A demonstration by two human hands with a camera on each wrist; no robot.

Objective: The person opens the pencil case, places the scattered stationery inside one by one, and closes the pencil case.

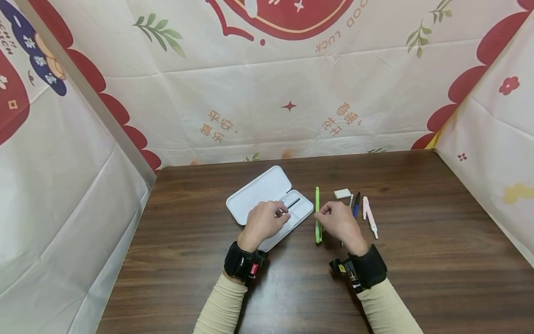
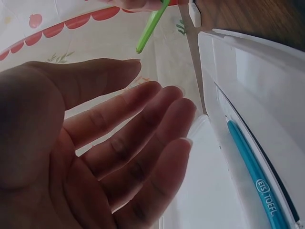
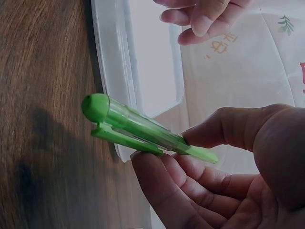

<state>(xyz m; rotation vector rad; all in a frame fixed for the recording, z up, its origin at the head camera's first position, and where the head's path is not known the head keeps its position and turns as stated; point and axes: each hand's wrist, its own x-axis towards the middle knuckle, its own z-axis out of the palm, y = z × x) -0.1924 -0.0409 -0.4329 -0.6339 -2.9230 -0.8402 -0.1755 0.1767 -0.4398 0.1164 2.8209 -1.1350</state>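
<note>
I see the right hand (image 1: pixel 337 221) pinching the green pen (image 3: pixel 147 128) near its middle, with the thumb on one side and fingers on the other. The pen is just to the right of the white pencil case (image 1: pixel 254 195). The left hand (image 1: pixel 264 221) is over the case, its thumb apart from its loosely bent fingers, and holds nothing. The teal pen (image 2: pixel 252 171) lies in the case.

I think the green pen is light and stiff, so a soft pinch should do. Its see-through part looks smooth and round, so it may slip or roll. I would hold it by the middle, where it should balance, and not pull on the thin clip (image 3: pixel 126 139), which could snap
</note>
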